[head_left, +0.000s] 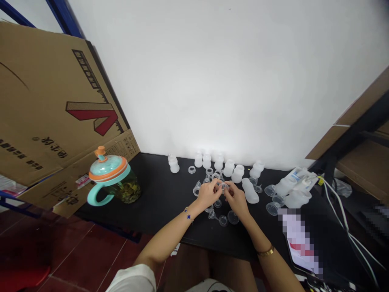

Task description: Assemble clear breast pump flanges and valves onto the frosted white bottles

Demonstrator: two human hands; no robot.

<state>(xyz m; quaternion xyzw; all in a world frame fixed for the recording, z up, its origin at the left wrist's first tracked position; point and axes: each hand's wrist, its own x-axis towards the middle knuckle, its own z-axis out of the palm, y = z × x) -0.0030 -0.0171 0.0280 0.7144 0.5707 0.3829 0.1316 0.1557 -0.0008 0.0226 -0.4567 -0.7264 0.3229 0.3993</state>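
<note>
My left hand [209, 192] and my right hand [236, 198] meet above the black table [164, 202], fingers pinched on a small clear plastic ring [224, 185]. Fingertips partly cover it. Loose clear rings and caps lie around and beneath the hands, such as a ring [197, 190] left of them and a round clear cap [233, 217] below. Behind the hands stands a row of frosted white baby bottles, including one bottle [238, 174] close to my fingers. Another frosted bottle [250, 191] lies on its side just right of my right hand.
A teal and orange lidded jug [114, 182] holding leaves stands left, before a large cardboard box [45, 101]. One capped bottle [173, 163] stands apart near the wall. Packaged bottles [296, 186], white cables [337, 202] and a phone [300, 243] are at right.
</note>
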